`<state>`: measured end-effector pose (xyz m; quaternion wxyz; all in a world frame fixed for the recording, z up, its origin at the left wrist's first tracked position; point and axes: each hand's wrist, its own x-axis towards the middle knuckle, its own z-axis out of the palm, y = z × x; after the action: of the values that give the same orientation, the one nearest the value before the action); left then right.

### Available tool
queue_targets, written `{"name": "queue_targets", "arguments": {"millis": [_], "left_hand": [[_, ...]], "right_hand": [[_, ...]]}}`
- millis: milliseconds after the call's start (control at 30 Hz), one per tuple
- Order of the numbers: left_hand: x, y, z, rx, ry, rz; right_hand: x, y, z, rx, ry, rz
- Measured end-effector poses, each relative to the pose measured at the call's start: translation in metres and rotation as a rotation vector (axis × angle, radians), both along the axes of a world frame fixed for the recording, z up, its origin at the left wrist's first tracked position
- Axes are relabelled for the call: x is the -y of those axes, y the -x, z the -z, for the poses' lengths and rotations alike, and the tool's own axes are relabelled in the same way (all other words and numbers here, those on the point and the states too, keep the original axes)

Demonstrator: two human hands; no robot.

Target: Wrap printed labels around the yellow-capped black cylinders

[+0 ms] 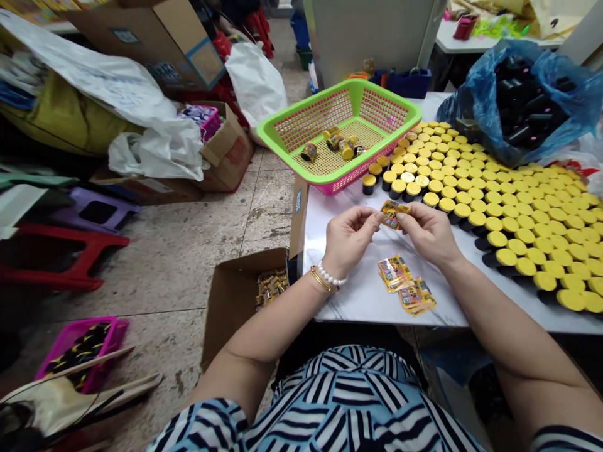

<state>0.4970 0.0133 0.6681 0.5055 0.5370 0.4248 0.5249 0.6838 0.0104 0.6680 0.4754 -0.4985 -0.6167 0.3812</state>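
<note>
Between both hands, above the white table (348, 295), is a small printed yellow plastic sleeve (392, 214). My left hand (351, 237) pinches its left edge between thumb and fingers. On its right edge, my right hand (431, 232) has a similar pinch. Below the hands lies a loose stack of matching flat sleeves (407, 285). Rows of small black jars with yellow lids (494, 207) stand close to my right hand. Beyond the hands, a green basket (282, 169) nested on a pink one holds several jars with printed wraps (346, 147).
A blue plastic bag (485, 81) of black containers sits at the table's back right. Left of the table, an open carton (226, 301) holds many wrapped jars. A red stool (70, 257), a pink basket (113, 345) and cardboard boxes (230, 154) stand on the floor.
</note>
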Motion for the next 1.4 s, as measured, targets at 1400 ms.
{"name": "queue_targets", "arguments": {"millis": [1400], "left_hand": [[-0.005, 0.006, 0.008, -0.326, -0.668, -0.095]], "right_hand": [[-0.004, 0.001, 0.011, 0.026, -0.052, -0.021]]}}
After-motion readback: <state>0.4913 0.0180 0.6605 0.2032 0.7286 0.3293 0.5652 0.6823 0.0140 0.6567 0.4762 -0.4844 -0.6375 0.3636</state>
